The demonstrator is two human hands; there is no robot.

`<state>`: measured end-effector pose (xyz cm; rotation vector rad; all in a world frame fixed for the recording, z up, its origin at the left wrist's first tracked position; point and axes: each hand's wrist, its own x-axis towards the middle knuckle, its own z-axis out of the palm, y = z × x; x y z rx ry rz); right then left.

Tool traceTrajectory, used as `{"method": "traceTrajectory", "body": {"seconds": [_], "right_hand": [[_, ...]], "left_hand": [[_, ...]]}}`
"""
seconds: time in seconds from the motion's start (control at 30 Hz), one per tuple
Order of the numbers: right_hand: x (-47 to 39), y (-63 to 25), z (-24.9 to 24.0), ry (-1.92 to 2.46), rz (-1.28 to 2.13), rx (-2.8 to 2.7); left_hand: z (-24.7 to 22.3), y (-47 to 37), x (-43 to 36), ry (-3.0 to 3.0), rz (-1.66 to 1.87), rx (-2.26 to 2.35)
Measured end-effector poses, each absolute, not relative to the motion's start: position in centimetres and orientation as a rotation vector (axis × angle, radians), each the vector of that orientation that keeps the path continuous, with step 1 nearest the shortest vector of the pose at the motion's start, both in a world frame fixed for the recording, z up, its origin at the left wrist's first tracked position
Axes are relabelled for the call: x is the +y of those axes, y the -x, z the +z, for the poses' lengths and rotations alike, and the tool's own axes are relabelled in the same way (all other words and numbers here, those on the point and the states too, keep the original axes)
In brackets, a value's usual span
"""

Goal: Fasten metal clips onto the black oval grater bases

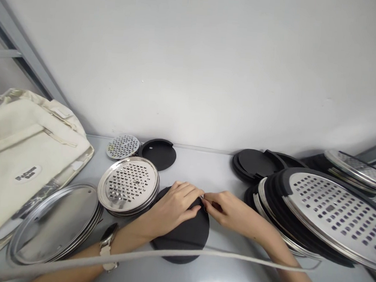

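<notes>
Left hand (173, 206) flat on black disc (184, 235); right hand (226, 210) pinching its edge, fingers narrow

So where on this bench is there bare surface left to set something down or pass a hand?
Bare grey table lies between the small black disc and the black stack. Another strip runs along the near edge, below the black disc under both hands. The left side with the perforated plates and the right heap are crowded.
</notes>
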<state>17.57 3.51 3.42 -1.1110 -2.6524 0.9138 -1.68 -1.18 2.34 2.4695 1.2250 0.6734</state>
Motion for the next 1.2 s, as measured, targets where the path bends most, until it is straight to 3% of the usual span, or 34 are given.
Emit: {"method": "traceTrajectory", "body": {"seconds": [1.2], "right_hand": [[3.3,-18.0,3.25,1.151,0.941,-2.724]], "left_hand": [[2.2,1.62,-1.06,-2.41,0.724,1.15]]}}
